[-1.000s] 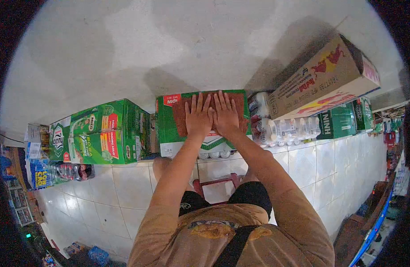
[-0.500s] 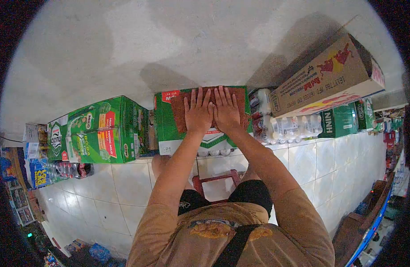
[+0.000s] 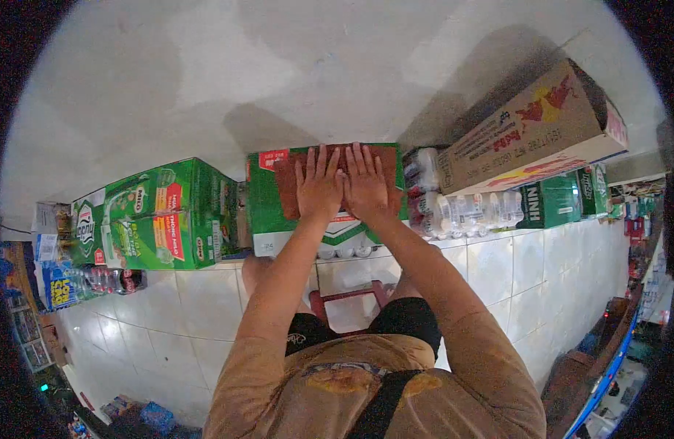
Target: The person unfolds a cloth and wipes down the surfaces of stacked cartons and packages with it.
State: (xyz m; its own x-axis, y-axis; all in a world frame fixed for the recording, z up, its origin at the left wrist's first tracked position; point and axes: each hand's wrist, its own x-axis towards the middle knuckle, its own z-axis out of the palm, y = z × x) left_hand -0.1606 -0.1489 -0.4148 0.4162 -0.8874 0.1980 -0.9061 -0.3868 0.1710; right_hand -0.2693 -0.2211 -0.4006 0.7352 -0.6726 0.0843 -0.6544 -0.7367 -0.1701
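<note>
Both palms press flat on a reddish-brown sheet (image 3: 287,192) that lies on top of a green and white carton (image 3: 267,238). My left hand (image 3: 321,186) has its fingers stretched out towards the wall. Close beside it, my right hand (image 3: 365,183) lies the same way, the thumbs touching or nearly so. Neither hand grips anything. The sheet's middle is hidden under the hands, and its material is hard to tell. Beneath the carton's near edge, the tops of several bottles or cans (image 3: 344,252) show.
Left of the carton stands a green Milo carton (image 3: 143,212). To the right are shrink-wrapped bottles (image 3: 479,212), a tilted Red Bull carton (image 3: 531,132) and a dark green box (image 3: 552,199). A red stool (image 3: 351,296) is between my legs on the tiled floor (image 3: 183,314). A wall rises behind.
The view has shifted slightly, so everything appears a little further left. My hands stay flat on the brown sheet in nearly the same place.
</note>
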